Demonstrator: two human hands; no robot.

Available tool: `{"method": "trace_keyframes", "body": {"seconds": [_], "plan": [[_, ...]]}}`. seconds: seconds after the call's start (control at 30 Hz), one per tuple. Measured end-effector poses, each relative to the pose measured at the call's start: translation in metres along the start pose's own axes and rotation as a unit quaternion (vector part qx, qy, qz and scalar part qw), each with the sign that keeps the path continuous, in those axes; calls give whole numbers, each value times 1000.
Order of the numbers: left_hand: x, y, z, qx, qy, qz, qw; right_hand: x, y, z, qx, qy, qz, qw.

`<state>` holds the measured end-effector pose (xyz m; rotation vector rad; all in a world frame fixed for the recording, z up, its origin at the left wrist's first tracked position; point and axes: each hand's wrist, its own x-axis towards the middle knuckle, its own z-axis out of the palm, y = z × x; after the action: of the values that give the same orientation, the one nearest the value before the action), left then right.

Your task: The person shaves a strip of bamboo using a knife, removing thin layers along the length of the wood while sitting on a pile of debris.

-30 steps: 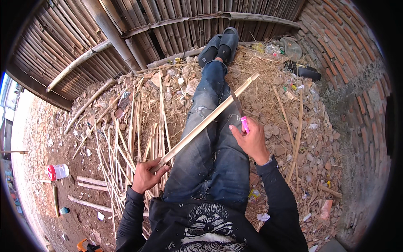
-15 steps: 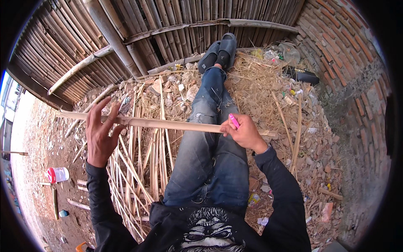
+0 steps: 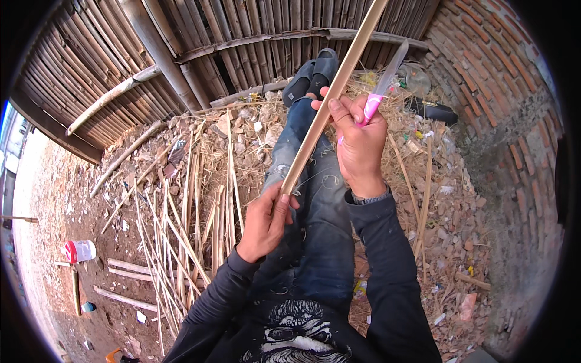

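Note:
A long, flat bamboo strip [image 3: 354, 57] slants over my legs, its near end low on the left and its far end up past the top edge. My left hand [image 3: 264, 224] pinches the near end between thumb and fingers. Higher up, my right hand [image 3: 361, 142] has its thumb on the strip and fingertips beyond it. That same hand grips a knife [image 3: 374, 103] with a pink handle. The pale blade points up and away to the right, apart from the strip.
My outstretched legs [image 3: 327, 242] lie over rubble and straw. Loose bamboo strips [image 3: 181, 242] are piled left of them. A red-and-white tub [image 3: 82, 250] stands farther left. A bamboo wall [image 3: 260, 54] rises ahead, a brick wall [image 3: 514, 133] on the right.
The bamboo strip has swung from lying crosswise to slanting upward. My left hand has come in to its near end and closed on it. My right hand has turned, showing the knife's blade.

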<state>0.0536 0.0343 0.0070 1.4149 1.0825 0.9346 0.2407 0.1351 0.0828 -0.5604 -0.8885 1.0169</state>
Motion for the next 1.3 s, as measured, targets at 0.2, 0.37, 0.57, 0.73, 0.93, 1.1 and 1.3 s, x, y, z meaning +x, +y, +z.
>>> {"method": "trace_keyframes", "body": {"seconds": [0.2,0.37,0.57,0.73,0.93,1.1,1.3], "plan": [[-20,-36,-44,-65,28,-64,995,-68,6,-30,-408,-102,81,904],[-24,-69,-48,-59,-6,-130,990,-133,28,-65,-535,-221,185,795],[-20,-108,-39,130,-14,26,991,-186,51,-79,-598,-260,135,746],[-25,-98,-34,88,1,-84,993,-202,53,-84,-617,-261,138,729],[-24,-88,-29,163,19,-88,983,-211,53,-86,-600,-252,141,746],[-27,-92,-28,200,31,-90,975,-208,53,-81,-640,-264,164,703],[-44,-94,-40,207,32,-70,975,-217,60,-83,-643,-288,152,693]]}}
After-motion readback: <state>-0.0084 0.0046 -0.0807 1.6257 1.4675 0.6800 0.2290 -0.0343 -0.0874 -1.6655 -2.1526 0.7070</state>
